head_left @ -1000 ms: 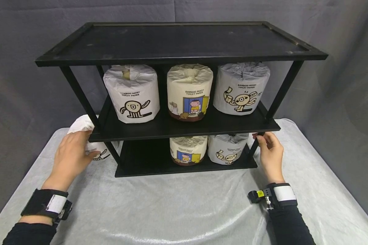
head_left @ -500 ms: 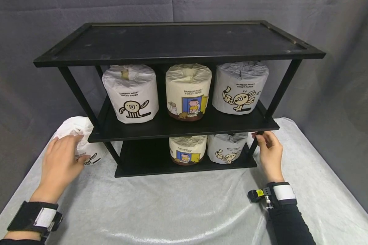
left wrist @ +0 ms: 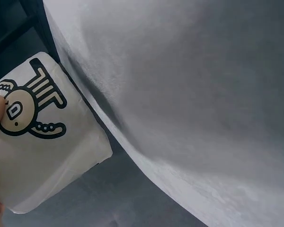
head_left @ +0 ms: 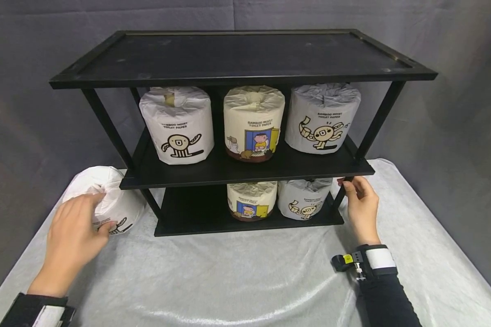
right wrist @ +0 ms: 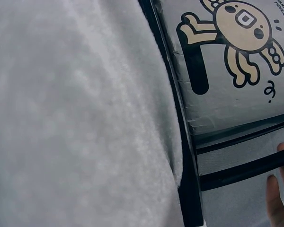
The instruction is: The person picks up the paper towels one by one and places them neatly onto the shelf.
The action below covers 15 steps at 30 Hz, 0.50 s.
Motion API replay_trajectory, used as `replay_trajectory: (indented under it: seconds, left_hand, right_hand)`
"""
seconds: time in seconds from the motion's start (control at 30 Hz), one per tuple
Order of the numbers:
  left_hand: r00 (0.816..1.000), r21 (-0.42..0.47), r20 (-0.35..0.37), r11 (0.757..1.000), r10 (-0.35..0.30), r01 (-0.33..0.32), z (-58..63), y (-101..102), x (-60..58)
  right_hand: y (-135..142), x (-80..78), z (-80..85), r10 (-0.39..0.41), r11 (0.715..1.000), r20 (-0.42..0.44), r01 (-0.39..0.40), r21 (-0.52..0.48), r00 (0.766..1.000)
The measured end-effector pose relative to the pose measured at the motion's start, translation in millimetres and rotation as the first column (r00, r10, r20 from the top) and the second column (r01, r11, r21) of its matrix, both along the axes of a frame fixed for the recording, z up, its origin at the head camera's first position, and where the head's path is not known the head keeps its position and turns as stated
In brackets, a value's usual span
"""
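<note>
At the far left in the head view, my left hand (head_left: 73, 227) grips a wrapped white toilet roll (head_left: 124, 206), fingers over its top and thumb on its printed side. The roll (left wrist: 52, 142) is outside the black shelf, beside its left lower post, and leans toward me. On the other side, my right hand (head_left: 362, 204) holds the right lower post (head_left: 340, 195) of the shelf, with fingers behind it and thumb in front. The right wrist view shows fingertips (right wrist: 273, 194) on either side of that post.
Three wrapped rolls stand on the middle shelf board (head_left: 245, 175). On the bottom board (head_left: 196, 225) are a cream roll (head_left: 251, 202) and a white roll (head_left: 304, 200), at the middle and right. Grey cloth (head_left: 237, 272) covers the table; a dark curtain hangs behind.
My left hand has moved left and toward me with the toilet roll, bringing it out from behind the left post. My right hand stays at the right post.
</note>
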<state>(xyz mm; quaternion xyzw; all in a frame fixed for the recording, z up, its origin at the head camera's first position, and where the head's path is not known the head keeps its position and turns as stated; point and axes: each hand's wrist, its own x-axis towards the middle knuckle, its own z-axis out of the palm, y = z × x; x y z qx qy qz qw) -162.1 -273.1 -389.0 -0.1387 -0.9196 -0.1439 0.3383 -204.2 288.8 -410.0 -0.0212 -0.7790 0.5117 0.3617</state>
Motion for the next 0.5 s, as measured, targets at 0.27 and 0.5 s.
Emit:
replay_trajectory:
  seconds: [0.27,0.5]
  left_hand:
    - [0.997,-0.091,-0.072,0.996,0.002,-0.009,-0.6,-1.5,18.4]
    - [0.994,-0.098,-0.107,0.995,0.015,-0.025,2.0,-0.4,32.5]
  right_hand:
    - [5.0,-3.0,-5.9,-0.024,1.000,0.022,0.023,0.017,0.999]
    - [2.7,-2.3,-4.8,0.005,1.000,-0.019,-0.005,0.004,1.000]
